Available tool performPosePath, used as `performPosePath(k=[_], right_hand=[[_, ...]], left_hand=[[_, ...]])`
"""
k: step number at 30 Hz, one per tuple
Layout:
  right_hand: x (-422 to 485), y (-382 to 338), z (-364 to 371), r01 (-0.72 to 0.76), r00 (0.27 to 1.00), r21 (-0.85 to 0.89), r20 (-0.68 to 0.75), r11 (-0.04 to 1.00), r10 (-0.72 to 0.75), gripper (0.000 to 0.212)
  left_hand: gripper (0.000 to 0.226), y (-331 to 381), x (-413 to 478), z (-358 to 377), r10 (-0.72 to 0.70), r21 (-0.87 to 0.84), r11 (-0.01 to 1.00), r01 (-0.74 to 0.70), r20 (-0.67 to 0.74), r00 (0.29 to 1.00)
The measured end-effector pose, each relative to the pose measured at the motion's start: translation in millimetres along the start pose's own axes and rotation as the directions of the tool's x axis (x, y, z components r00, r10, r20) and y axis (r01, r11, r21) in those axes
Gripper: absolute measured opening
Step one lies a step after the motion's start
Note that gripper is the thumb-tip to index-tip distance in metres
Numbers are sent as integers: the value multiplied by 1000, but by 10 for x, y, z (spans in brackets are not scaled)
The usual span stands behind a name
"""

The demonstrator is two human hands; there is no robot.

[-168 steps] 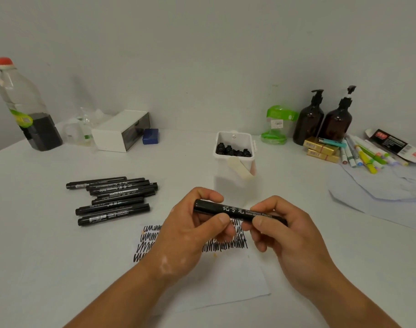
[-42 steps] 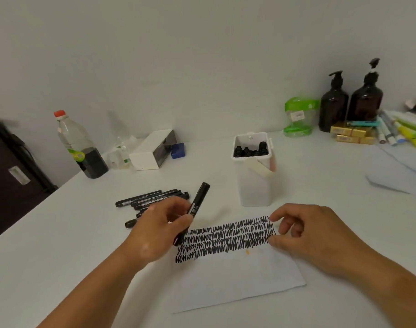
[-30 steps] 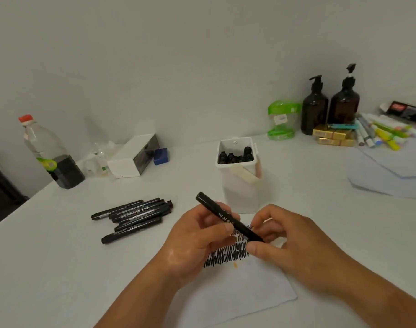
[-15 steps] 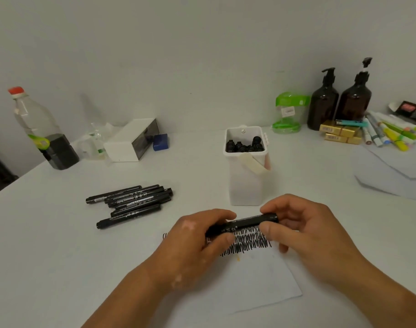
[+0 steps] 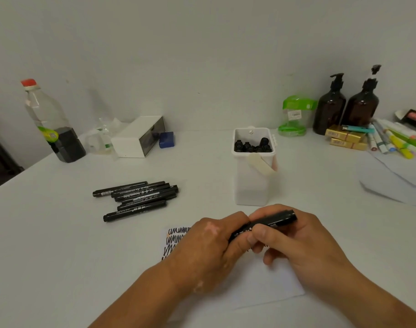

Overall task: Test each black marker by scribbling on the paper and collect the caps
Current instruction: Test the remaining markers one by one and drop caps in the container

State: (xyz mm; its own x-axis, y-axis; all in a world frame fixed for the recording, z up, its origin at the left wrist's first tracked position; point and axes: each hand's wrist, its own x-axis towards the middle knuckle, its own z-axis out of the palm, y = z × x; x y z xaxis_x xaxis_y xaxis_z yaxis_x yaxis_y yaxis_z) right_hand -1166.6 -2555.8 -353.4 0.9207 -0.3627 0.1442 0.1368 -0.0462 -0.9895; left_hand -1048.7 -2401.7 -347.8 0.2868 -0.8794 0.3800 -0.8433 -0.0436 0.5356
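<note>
Over the scribbled white paper sheet (image 5: 268,282), near the worktop's (image 5: 60,245) front edge, I hold one slim black plastic marker (image 5: 263,225) w/ both hands. Left hand (image 5: 209,245) wraps the lower barrel, its grip pressed shut around it; right hand (image 5: 294,237) pinches the upper end btwn thumb and fingers. Whether a cap is on, can't tell. It's light, stiff, prob. a bit slick, so I'd grip mid-barrel and pull straight. Collected caps sit in the white plastic tub (image 5: 252,183) just behind; six more black markers (image 5: 136,197) lie to the left.
</note>
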Motion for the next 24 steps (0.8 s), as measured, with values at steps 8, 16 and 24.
performPosePath(k=[8, 16, 24], right_hand=[[-9, -37, -11, -12, 999, 33, 30, 999, 12, 16], [56, -5, -190, -3, 983, 126, -181, 992, 26, 15], [89, -19, -299, -29, 983, 123, -176, 992, 51, 25]], left_hand=[[25, -22, -5, 18, -41, 5, 999, 42, -23, 999], [74, -389, -168, -409, -318, 244, 922, 302, 26, 948], [95, -492, -512, -744, -463, 373, 854, 363, 226, 857]])
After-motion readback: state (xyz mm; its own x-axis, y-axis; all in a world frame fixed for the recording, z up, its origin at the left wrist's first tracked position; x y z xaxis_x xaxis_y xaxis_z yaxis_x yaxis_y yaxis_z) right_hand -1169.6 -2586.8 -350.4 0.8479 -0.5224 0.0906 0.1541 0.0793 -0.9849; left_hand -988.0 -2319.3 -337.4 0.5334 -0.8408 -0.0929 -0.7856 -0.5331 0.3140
